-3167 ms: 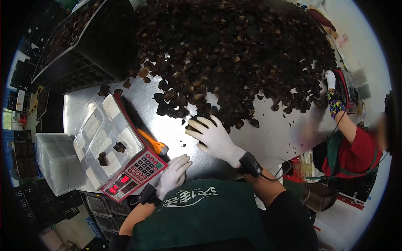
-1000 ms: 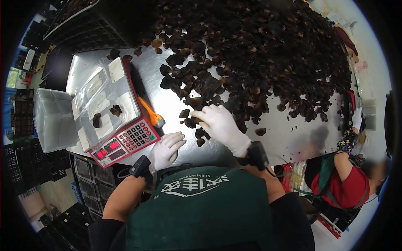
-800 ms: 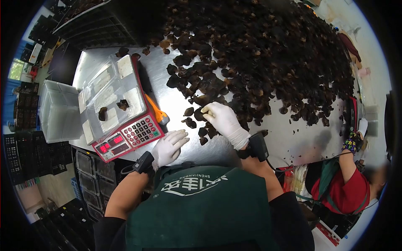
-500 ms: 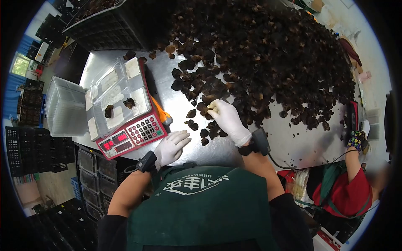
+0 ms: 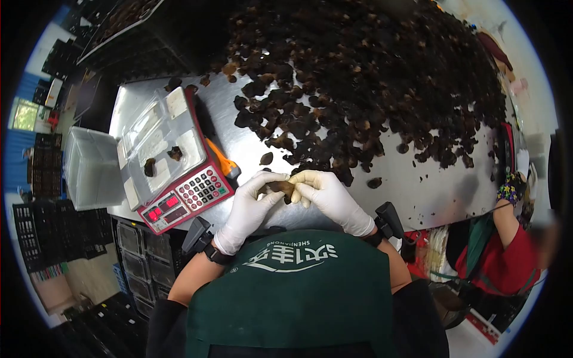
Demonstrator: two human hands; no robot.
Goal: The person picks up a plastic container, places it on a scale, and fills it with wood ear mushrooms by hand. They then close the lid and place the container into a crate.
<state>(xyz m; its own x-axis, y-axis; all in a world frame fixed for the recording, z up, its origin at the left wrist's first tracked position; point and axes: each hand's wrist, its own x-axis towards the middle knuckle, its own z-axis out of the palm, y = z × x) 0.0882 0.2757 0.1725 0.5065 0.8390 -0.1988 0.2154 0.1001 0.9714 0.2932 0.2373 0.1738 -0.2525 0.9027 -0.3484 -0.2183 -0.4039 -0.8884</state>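
Both hands have met since half a second ago: right hand (image 5: 327, 194) came off the pile (image 5: 370, 89), left hand (image 5: 246, 206) lifted from the table (image 5: 418, 191) edge. Mushroom (image 5: 279, 187) sits between them, pinched by both sets of fingertips, just above the near edge. Held from two sides, probably so I can turn it and look. Fingers curled, wrists angled inward. Scale (image 5: 191, 192) is left of my left hand.

White gloves on both hands (image 5: 286, 194), black wrist devices (image 5: 200, 235), green apron (image 5: 298, 292)
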